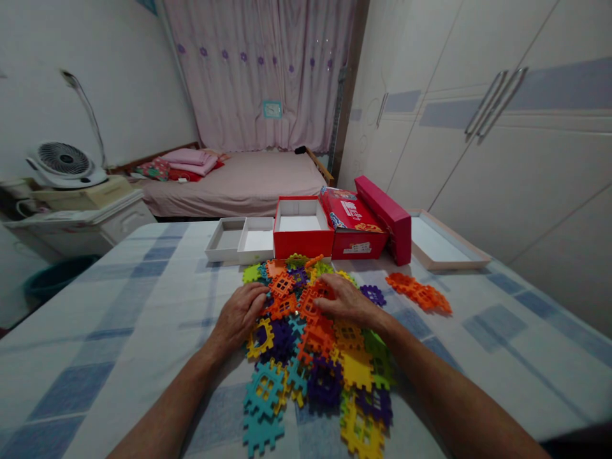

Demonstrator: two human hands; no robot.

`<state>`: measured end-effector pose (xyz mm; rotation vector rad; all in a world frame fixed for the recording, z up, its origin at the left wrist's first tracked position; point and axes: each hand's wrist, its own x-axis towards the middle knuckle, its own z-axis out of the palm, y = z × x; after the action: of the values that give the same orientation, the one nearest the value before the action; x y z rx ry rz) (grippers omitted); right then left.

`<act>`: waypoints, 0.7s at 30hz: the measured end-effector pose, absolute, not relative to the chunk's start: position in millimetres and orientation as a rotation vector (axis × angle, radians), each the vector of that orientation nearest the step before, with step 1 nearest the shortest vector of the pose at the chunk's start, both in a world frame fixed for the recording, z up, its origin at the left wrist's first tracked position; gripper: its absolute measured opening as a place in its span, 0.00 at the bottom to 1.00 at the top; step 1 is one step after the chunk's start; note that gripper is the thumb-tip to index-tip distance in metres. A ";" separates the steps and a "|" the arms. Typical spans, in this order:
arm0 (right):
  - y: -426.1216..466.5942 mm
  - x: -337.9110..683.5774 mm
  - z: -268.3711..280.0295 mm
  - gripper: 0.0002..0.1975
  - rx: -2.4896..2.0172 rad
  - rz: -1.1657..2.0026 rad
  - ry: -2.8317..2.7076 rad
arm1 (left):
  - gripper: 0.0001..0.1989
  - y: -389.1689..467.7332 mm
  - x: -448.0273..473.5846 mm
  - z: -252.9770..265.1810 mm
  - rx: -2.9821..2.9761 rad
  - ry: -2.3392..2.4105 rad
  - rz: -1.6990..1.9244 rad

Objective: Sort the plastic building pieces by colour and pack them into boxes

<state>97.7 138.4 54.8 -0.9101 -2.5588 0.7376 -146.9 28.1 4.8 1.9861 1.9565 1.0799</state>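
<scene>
A heap of plastic interlocking building blocks (284,341) in orange, yellow, purple, teal and green lies between my hands on the table. They are flat, with toothed edges, and several have window-like cut-outs. My right hand (347,299) reaches into the heap's right side, its thumb and fingers closed on an orange interlocking block (310,305). At the left edge of the heap, beside more orange blocks (283,284), my left hand (243,312) has its fingers bent together. Its fingertips are partly hidden, and what they hold cannot be made out.
Behind the heap stand a divided white tray (222,257), an open red box (303,245), a printed red box (359,239) and a leaning pink-red lid (385,217). A shallow white lid (456,262) and a row of orange blocks (419,293) are to the right.
</scene>
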 end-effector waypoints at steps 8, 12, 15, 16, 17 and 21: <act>159.6 103.5 54.3 0.14 -0.974 1.108 -1.915 | 0.22 29.6 -147.5 3.7 1.996 1.953 1.088; 168.6 117.1 62.4 0.18 -1.051 1.288 -1.662 | 0.22 29.6 -147.1 5.2 1.981 1.954 1.103; 174.9 144.3 66.2 0.19 -1.148 1.123 -1.689 | 0.22 29.7 -147.9 5.2 1.983 1.953 1.094; 177.8 156.8 66.0 0.19 -1.198 1.014 -1.721 | 0.23 29.7 -148.3 5.0 1.985 1.955 1.088; 181.1 170.5 65.0 0.19 -1.255 0.894 -1.749 | 0.23 29.9 -148.7 4.7 1.988 1.957 1.080; 195.6 224.9 56.5 0.16 -1.498 0.549 -1.828 | 0.23 30.4 -150.3 3.6 2.004 1.958 1.067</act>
<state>224.9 195.6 56.5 -1.4980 -1.8275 0.5491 -150.3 30.4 3.6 2.0041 1.9578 1.0673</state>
